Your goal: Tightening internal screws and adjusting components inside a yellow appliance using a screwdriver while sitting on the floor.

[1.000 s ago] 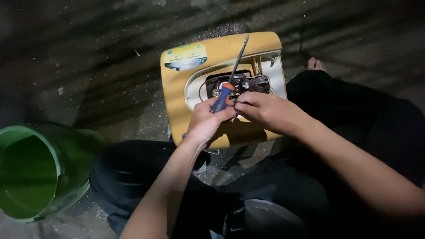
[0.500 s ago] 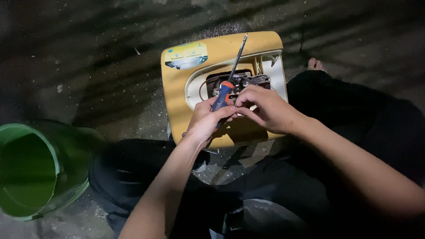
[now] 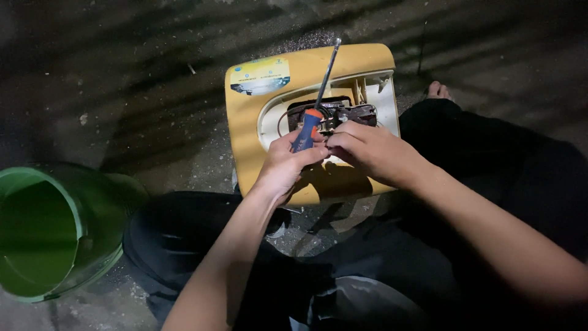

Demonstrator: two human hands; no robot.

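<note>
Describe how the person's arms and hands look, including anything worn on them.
Both forearms are bare to past the elbow, with no sleeves in view. The left hand and right hand wear no gloves; no rings, watch or bands are visible. Dim light hides finer marks. Dark trousers cover the legs.

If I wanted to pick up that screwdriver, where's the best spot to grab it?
Probably by the blue and orange handle, the thick part, where the left hand already grips it. The screwdriver leans with its thin metal shaft pointing up and away over the yellow housing, so coming from the near, lower side seems best. The right hand crowds the handle's right side.
</note>
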